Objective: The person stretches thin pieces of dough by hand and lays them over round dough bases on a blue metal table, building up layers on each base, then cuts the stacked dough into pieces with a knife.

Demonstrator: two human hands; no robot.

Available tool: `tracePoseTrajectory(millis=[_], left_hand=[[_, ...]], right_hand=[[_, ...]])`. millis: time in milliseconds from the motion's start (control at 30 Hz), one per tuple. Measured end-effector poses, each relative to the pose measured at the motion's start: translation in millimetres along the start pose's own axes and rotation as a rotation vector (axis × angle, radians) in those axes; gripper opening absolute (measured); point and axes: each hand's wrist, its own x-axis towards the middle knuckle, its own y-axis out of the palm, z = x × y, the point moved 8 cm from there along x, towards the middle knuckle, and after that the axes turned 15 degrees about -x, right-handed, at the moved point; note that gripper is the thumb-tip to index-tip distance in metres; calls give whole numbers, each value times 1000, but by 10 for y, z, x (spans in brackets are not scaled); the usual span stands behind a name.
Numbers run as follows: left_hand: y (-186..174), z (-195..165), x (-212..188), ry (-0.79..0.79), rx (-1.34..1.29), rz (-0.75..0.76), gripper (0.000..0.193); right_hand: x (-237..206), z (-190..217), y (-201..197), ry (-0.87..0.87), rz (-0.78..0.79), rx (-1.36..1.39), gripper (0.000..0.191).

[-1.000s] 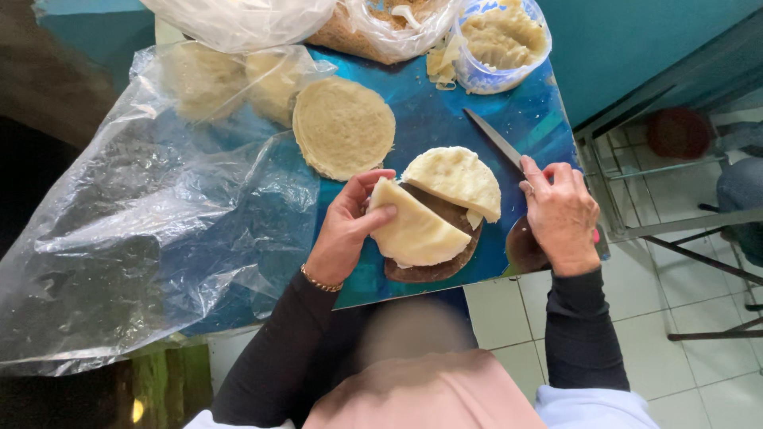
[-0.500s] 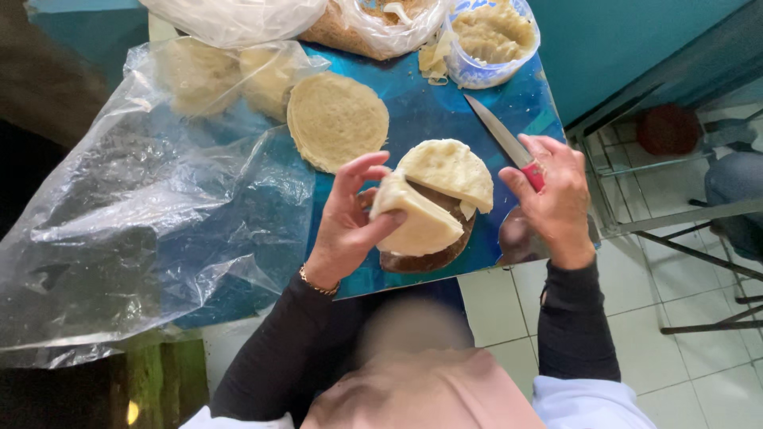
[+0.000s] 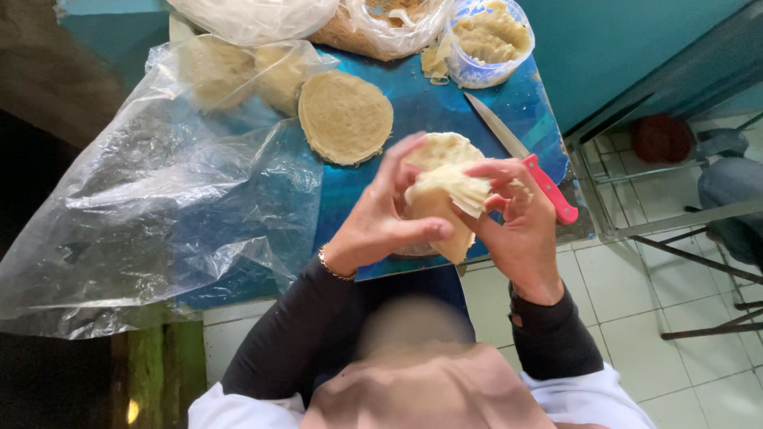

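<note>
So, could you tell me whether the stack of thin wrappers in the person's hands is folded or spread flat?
Folded: the wrapper stack is bent double between left hand and right hand, layered edges showing.

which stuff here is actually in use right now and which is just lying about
In use:
left hand
right hand
pale folded stack of thin dough sheets

Lying about:
pink-handled knife
round flat stack of dough sheets
clear plastic tub of filling
large clear plastic bag
</note>
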Motion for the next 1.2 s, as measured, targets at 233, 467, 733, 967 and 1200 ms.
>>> tracePoseTrajectory(millis=[233,467,733,967,1200], left_hand=[[-343,390,-231,-192,133,-168,33],[-545,270,-102,-150,822,-267,35],[-513,258,-298,12,857,-372,30],[-592,306,-445,-84,812,-395,35],[-722,450,-449,-193,611,-399,39]], right_hand=[[-270,-346,-191,122,-202,252,62],[-467,-803,-44,297,-107,-179,42],[-479,-528,-12,-47,-218,-478,28],[-363,-618,-461,-226,-421,-1221,31],[-159,-1276,-776,-74,-172,-1386,31]])
